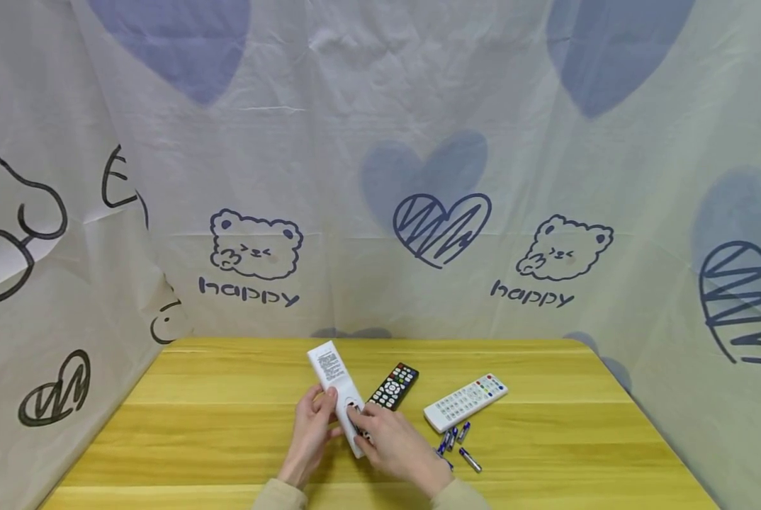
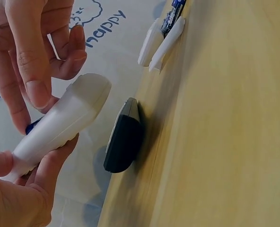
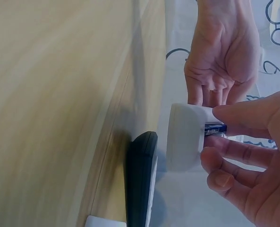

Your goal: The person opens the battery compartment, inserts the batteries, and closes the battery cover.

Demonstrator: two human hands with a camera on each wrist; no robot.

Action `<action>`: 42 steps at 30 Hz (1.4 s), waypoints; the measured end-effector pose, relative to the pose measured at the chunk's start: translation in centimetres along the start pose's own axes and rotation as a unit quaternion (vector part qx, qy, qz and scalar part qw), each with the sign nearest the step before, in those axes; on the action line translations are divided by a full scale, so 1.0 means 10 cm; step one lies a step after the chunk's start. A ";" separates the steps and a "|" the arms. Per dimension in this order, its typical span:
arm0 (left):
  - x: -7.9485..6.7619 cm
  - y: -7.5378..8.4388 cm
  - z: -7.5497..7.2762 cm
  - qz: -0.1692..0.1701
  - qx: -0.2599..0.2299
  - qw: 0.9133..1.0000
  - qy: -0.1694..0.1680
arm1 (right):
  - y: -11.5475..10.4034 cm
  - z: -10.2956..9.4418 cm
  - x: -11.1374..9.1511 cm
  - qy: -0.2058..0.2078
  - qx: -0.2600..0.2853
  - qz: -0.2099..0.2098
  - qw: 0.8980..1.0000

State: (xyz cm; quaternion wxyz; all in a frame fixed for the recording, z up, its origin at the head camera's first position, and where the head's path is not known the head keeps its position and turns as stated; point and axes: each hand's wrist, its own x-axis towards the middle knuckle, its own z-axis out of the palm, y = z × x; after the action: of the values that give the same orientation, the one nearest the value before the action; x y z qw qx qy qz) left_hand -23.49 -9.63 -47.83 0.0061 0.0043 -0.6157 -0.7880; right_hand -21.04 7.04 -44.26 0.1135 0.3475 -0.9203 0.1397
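Note:
A white remote control [image 1: 329, 365] is held tilted above the table, its labelled back facing up. My left hand [image 1: 313, 423] grips it by the sides near the middle. My right hand [image 1: 401, 440] is at the opening in the remote's back, pinching a small blue and silver battery [image 3: 214, 128] between thumb and fingers. In the left wrist view only a blue end of that battery [image 2: 33, 125] shows beyond the remote. The fingers hide most of the compartment, so how far in the battery sits cannot be told.
Just behind the hands, a black remote control [image 1: 398, 382] lies on the wooden table [image 1: 215, 411]. To the right lies another white remote control [image 1: 465, 402], buttons up. Several loose batteries [image 1: 470, 460] are scattered in front of it. A printed cloth [image 1: 348, 283] hangs behind the table.

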 end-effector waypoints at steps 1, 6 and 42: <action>0.00 0.00 0.00 0.001 0.001 1.000 0.000 | 0.00 0.00 0.00 -0.002 -0.004 -0.002 1.000; -0.01 0.01 -0.01 0.000 -0.001 1.000 0.001 | -0.01 0.02 0.00 -0.004 -0.023 -0.012 1.000; 0.00 0.03 -0.02 -0.006 -0.009 1.000 -0.003 | 0.06 0.02 -0.12 0.023 0.029 -0.023 0.999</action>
State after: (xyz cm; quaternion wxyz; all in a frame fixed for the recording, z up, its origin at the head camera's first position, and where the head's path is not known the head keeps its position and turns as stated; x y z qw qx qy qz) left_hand -23.48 -9.90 -47.56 -0.0010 0.0054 -0.6089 -0.7933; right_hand -20.60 8.16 -44.88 0.1275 0.3683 -0.9047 0.1718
